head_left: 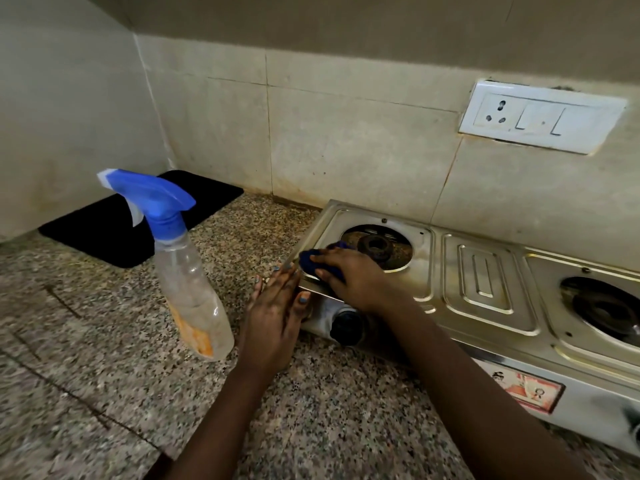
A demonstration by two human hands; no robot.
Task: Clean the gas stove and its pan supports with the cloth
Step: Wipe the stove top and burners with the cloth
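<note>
A steel two-burner gas stove (485,282) stands on the granite counter against the tiled wall. No pan supports sit on it; its left burner (377,245) and right burner (604,308) are bare. My right hand (353,277) presses a dark blue cloth (311,259) onto the stove's front left corner, fingers curled over the cloth. My left hand (277,306) lies flat against the stove's left side, fingers straight. A black knob (346,325) shows below my right wrist.
A clear spray bottle (187,282) with a blue trigger head stands on the granite counter (104,341) just left of my left hand. A black mat (114,223) lies in the back corner. A white socket and switch plate (540,117) is on the wall above the stove.
</note>
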